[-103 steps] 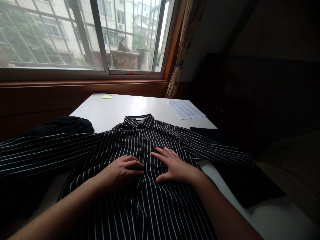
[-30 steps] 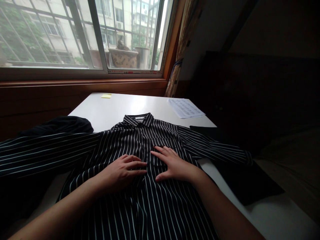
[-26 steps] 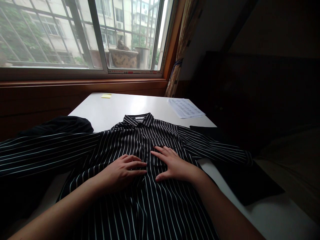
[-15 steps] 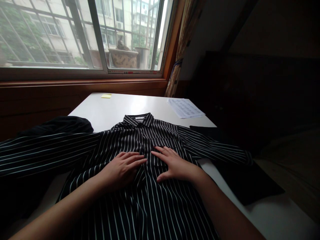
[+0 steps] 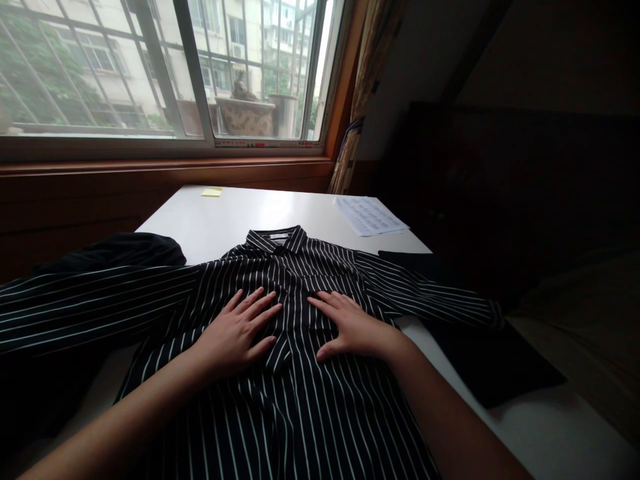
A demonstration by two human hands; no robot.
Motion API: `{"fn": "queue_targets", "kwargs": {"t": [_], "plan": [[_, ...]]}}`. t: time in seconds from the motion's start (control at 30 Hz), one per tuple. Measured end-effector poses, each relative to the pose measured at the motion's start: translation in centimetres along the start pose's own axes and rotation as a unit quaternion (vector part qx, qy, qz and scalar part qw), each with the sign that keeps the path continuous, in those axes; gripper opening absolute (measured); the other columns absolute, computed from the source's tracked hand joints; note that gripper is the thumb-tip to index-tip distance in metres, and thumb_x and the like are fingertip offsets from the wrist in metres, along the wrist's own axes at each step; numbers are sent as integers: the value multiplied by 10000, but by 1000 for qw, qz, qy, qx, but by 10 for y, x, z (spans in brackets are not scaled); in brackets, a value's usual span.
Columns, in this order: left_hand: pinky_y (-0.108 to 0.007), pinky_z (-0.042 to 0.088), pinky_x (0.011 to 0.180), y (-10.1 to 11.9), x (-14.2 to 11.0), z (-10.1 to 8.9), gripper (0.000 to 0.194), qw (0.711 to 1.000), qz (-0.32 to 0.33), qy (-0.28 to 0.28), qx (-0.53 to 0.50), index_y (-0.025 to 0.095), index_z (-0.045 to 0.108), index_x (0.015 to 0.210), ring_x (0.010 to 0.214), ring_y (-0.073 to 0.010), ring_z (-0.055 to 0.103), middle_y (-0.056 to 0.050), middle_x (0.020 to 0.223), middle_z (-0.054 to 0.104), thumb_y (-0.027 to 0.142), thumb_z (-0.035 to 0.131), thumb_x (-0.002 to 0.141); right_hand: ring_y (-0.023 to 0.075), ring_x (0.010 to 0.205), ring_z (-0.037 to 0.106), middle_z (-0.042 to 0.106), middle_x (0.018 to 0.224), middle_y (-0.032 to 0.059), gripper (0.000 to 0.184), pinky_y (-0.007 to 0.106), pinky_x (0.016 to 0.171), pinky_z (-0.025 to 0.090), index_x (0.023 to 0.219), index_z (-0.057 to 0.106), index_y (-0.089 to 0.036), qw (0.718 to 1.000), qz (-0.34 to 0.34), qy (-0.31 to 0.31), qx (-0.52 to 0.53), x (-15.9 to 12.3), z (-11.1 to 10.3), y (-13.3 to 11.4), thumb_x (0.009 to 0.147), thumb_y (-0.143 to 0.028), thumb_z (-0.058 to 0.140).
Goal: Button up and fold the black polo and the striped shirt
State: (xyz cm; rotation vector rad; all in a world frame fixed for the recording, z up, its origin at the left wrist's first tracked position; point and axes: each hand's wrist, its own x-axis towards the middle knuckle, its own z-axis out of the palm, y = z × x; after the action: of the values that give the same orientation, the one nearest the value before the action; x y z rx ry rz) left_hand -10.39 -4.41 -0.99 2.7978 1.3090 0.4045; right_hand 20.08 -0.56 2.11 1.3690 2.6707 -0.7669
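A black shirt (image 5: 310,413) with white stripes lies spread on the white table (image 5: 230,217), its collar toward the window and its sleeves stretched out to both sides. My left hand (image 5: 235,337) rests flat on the left side of the shirt's chest, fingers spread. On the other side of the front, my right hand (image 5: 350,327) lies with its fingers stretched out and the thumb apart. Both palms face down on the cloth, and neither hand grips it. Some creases run down the middle between them.
Dark bunched cloth (image 5: 115,250) lies at the left under the sleeve. Flat dark cloth (image 5: 500,367) is under the right sleeve. Printed sheets (image 5: 370,215) and a yellow sticky note (image 5: 211,192) lie at the far side, below a barred window (image 5: 250,73) with a curtain (image 5: 363,100).
My left hand has spread its fingers and thumb and flattened out, moving slightly left. My right hand has stayed almost in place on the shirt.
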Motion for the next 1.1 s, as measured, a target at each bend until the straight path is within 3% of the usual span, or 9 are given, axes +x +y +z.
{"fn": "queue_targets", "kwargs": {"t": [0.27, 0.43, 0.6, 0.77, 1.1], "plan": [[-628, 164, 1168, 3, 1, -8, 529, 999, 46, -12, -25, 317, 384, 1472, 1447, -299, 300, -30, 1534, 408, 453, 493, 972, 366, 1495, 65, 121, 1643, 43, 1157, 535, 1209, 62, 1552, 196, -349, 1000, -11, 4, -3, 2, 1, 3, 607, -788, 699], [-530, 277, 1168, 5, 3, -9, 477, 995, 94, 1, -45, 282, 441, 1439, 1399, -258, 398, -39, 1439, 532, 315, 516, 970, 347, 1496, 87, 149, 1639, 32, 1014, 523, 1210, 74, 1546, 226, -349, 1000, -13, 17, -7, 4, 2, 3, 716, -808, 583], [-528, 304, 1155, 7, 4, -9, 529, 994, 99, 6, -44, 304, 397, 1469, 1393, -274, 403, -40, 1467, 499, 325, 538, 960, 333, 1483, 154, 226, 1619, 23, 830, 532, 1199, 100, 1531, 269, -367, 999, -7, 49, -20, 6, 5, 2, 833, -772, 463], [-558, 305, 1140, 8, 3, -10, 455, 993, 110, 4, -31, 385, 476, 1409, 1385, -296, 399, -28, 1487, 467, 303, 536, 964, 337, 1474, 172, 236, 1615, 24, 833, 531, 1194, 115, 1534, 260, -362, 997, -7, 64, -37, 7, 8, 2, 836, -766, 465], [-576, 307, 1138, 7, 3, -10, 471, 991, 128, -3, -32, 377, 493, 1396, 1357, -298, 425, -36, 1466, 483, 248, 552, 946, 343, 1467, 189, 245, 1611, 27, 837, 532, 1191, 130, 1532, 272, -355, 996, -11, 71, -44, 8, 9, 2, 831, -770, 467]]}}
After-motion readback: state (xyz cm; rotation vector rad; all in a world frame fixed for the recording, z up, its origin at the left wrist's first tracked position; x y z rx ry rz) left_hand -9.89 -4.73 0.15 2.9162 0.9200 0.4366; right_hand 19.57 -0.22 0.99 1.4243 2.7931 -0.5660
